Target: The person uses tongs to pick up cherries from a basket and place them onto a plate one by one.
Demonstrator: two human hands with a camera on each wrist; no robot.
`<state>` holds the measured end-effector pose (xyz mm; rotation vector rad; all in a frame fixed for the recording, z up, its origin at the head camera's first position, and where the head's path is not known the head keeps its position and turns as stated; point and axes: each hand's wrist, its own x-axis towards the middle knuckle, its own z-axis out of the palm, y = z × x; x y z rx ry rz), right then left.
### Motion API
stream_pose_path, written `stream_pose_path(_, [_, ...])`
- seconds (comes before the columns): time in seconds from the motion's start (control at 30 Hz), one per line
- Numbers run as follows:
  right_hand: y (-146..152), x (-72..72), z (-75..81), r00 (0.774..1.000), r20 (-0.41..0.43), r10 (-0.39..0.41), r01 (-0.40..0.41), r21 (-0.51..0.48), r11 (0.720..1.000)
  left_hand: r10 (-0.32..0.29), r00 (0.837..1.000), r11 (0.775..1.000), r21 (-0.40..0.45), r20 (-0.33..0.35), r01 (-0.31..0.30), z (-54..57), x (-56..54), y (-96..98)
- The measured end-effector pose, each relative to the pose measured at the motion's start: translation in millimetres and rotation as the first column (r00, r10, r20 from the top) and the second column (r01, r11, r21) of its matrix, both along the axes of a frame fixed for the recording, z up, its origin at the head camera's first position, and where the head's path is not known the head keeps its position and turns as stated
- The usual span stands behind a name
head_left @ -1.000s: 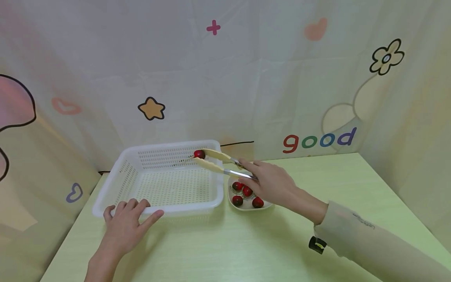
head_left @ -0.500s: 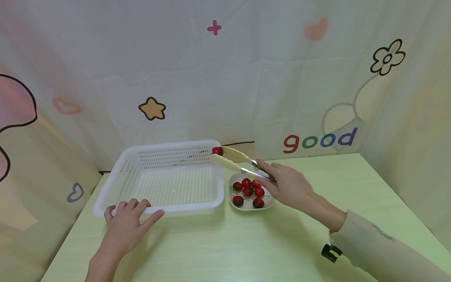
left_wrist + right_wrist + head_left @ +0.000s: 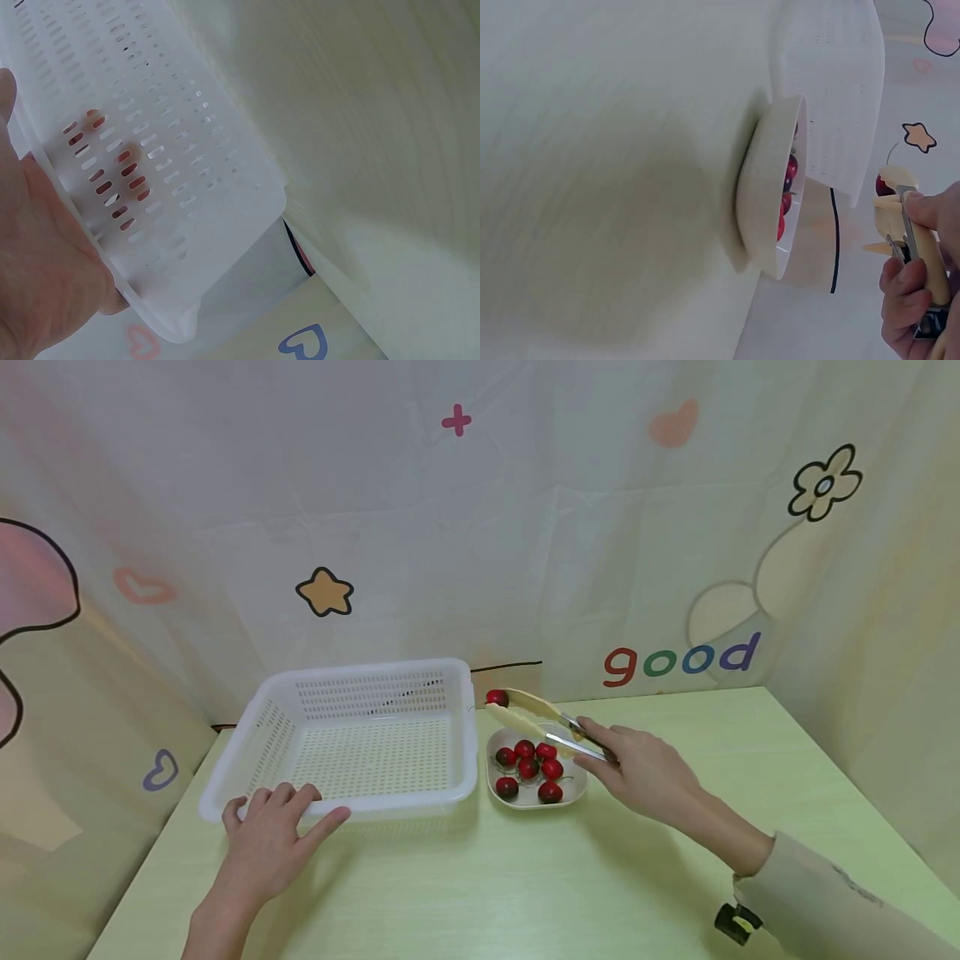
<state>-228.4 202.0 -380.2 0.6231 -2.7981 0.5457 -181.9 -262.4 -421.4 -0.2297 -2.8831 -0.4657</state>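
My left hand (image 3: 262, 839) holds the near rim of a white perforated plastic basket (image 3: 360, 804), its fingers over the edge and its thumb outside. In the left wrist view, fingertips show through the basket's slots (image 3: 127, 169). My right hand (image 3: 641, 772) grips a pair of tongs (image 3: 519, 720) with metal handles and cream tips. One dark red cherry (image 3: 497, 697) sits between the tong tips, above the back edge of a small white dish (image 3: 576, 789). Several cherries (image 3: 528, 767) with stems lie in that dish, right of the basket.
Everything stands on a pale green table (image 3: 480, 893). A printed curtain (image 3: 480, 543) hangs along the table's back and sides. A dark cord (image 3: 506, 666) runs behind the basket near the back edge.
My right hand has drawn the tongs and the cherry rightward from over the basket to above the dish. The left hand and the basket have stayed put.
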Motion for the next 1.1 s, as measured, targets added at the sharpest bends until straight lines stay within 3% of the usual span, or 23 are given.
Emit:
stream_pose_path(0.63, [28.0,32.4,-13.0,0.998,0.059,-0.014,0.009,0.091,0.996,0.001,1.000,1.000,-0.008,-0.006,-0.001,-1.2,-1.3,0.1])
stream_pose_path(1.1, [34.1,42.2,-13.9,0.991,0.130,0.008,-0.022,0.112,0.994,0.002,1.000,1.000,0.000,0.003,-0.002,-0.8,-0.8,0.3])
